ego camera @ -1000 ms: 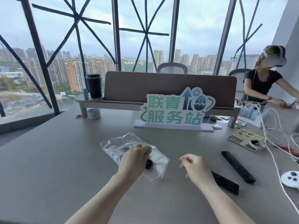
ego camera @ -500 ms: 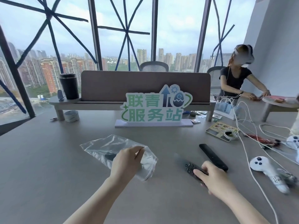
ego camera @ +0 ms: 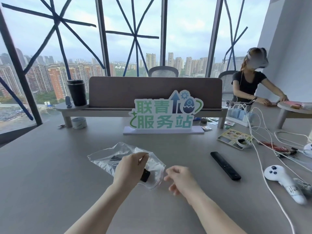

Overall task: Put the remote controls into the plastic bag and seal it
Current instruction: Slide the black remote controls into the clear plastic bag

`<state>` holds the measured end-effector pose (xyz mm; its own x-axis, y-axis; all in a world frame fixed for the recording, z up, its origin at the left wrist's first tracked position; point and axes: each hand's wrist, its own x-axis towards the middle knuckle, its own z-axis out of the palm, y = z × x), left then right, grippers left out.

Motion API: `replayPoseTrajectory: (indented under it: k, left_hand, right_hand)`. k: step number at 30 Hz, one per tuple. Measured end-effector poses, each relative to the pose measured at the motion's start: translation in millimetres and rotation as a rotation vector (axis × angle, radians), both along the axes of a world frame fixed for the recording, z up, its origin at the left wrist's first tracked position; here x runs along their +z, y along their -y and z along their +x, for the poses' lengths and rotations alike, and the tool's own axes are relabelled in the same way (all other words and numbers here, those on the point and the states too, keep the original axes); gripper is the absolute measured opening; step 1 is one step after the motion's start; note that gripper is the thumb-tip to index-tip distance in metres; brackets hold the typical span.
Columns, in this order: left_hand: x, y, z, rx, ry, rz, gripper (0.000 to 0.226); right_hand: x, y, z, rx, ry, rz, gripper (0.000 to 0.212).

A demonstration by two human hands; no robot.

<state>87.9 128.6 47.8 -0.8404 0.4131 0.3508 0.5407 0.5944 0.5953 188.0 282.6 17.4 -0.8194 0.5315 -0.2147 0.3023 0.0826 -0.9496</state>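
Left hand (ego camera: 130,168): fingers (ego camera: 142,155) pinched on the upper edge of the bag, at its mouth; palm down over the bag's middle.
Right hand (ego camera: 180,179): fingers (ego camera: 169,171) loosely curled, half open, holding nothing; just right of the bag's mouth, not touching it.
Bag (ego camera: 118,157): clear plastic, crumpled, flat on the surface (ego camera: 50,174); stretches left and away from the left fingers, mouth toward the right fingers.
Remote in bag (ego camera: 145,175): black, end showing just below the left fingers at the bag's mouth; another dark shape (ego camera: 114,157) visible through the plastic left of the left fingers, too blurred to identify.
Loose remote (ego camera: 225,165): black, slim, flat on the surface, well right of the right fingers, lying diagonally.
White controller (ego camera: 283,183): farther right of the loose remote, among white cables (ego camera: 263,159).
Sign (ego camera: 166,114): green lettering, upright on the surface, beyond both sets of fingers.
Tumbler (ego camera: 76,92): black, on a low shelf (ego camera: 67,108) far beyond the left fingers.
Other person (ego camera: 249,81): seated at the far right.
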Motion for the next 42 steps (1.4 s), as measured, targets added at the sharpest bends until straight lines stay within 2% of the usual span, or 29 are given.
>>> replayPoseTrajectory:
  k: [3, 6, 9, 12, 14, 16, 18, 20, 21, 23, 25, 27, 29, 32, 33, 34, 36, 38, 41, 42]
  left_hand:
    - [-5.7, -0.7, -2.6, -0.009, 0.015, -0.007, 0.025]
    - [-8.3, -3.1, -0.1, -0.006, 0.023, -0.02, 0.024]
    - [-9.1, -1.9, 1.7, 0.005, 0.013, -0.033, 0.024]
    - [-11.9, -0.4, 1.2, 0.034, 0.034, -0.035, 0.023]
    - [-14.8, 0.7, -0.5, 0.041, 0.045, -0.023, 0.021]
    - [-17.8, 1.6, -2.1, 0.04, 0.05, -0.007, 0.02]
    - [-19.0, 2.7, -3.8, 0.034, 0.061, 0.011, 0.019]
    - [-17.3, 3.0, -5.4, 0.032, 0.07, 0.015, 0.021]
    - [-15.9, 3.0, -5.9, 0.03, 0.069, 0.019, 0.022]
    - [-11.9, 2.5, -5.1, 0.031, 0.057, 0.02, 0.023]
    - [-7.9, 3.4, -2.6, 0.035, 0.048, 0.018, 0.024]
    - [-7.6, 6.4, -0.6, 0.03, 0.046, 0.031, 0.023]
    - [-7.8, 10.5, 1.7, 0.026, 0.038, 0.045, 0.024]
    - [-10.1, 17.6, 4.1, 0.041, -0.008, 0.043, 0.026]
    - [-12.0, 20.2, 3.5, 0.042, -0.023, 0.038, 0.027]
    - [-13.7, 23.0, 2.7, 0.037, -0.028, 0.031, 0.027]
    - [-18.6, 28.4, 0.0, 0.008, -0.021, 0.009, 0.026]
    - [-22.6, 30.6, -0.1, -0.035, -0.009, -0.063, 0.023]
    - [-25.2, 33.6, 7.1, -0.066, 0.002, -0.202, 0.033]
    - [-25.9, 36.2, 8.5, -0.069, 0.002, -0.252, 0.039]
  right_hand:
    - [-2.3, -52.1, 21.5, -0.295, 0.055, 0.384, 0.019]
    - [-7.1, -107.4, 39.3, -0.476, 0.296, 0.733, 0.028]
    - [-17.1, -141.0, 54.0, -0.485, 0.536, 0.811, 0.043]
    - [-21.9, -155.7, 64.4, -0.453, 0.628, 0.876, 0.042]
    - [-25.8, -161.3, 66.7, -0.418, 0.596, 0.857, 0.04]
    - [-27.2, -163.2, 69.4, -0.348, 0.509, 0.71, 0.035]
    - [-13.7, -154.9, 74.5, -0.273, 0.334, 0.45, 0.028]
    - [11.2, -135.5, 84.7, -0.173, 0.158, 0.097, 0.019]
    - [25.1, -122.3, 89.0, -0.078, 0.114, -0.025, 0.015]
    - [50.4, -90.1, 91.8, 0.166, 0.129, -0.128, 0.014]
    - [56.5, -58.5, 79.3, 0.348, 0.202, -0.111, 0.014]
    - [47.2, -26.4, 52.8, 0.423, 0.251, -0.076, 0.013]
    - [30.5, 3.1, 22.4, 0.398, 0.228, -0.077, 0.015]
    - [7.2, 33.4, -11.7, 0.273, 0.062, -0.204, 0.016]
    - [1.7, 38.3, -17.1, 0.204, 0.011, -0.177, 0.014]
    - [-2.8, 40.1, -19.0, 0.117, -0.034, -0.083, 0.014]
    - [-6.9, 35.3, -16.6, -0.079, -0.071, 0.238, 0.012]
    - [-5.8, 26.0, -12.1, -0.145, -0.055, 0.457, 0.003]
    - [-6.4, 19.0, -18.6, 0.027, 0.061, 0.517, 0.051]
    - [-7.4, 19.6, -23.4, 0.066, 0.085, 0.526, 0.058]
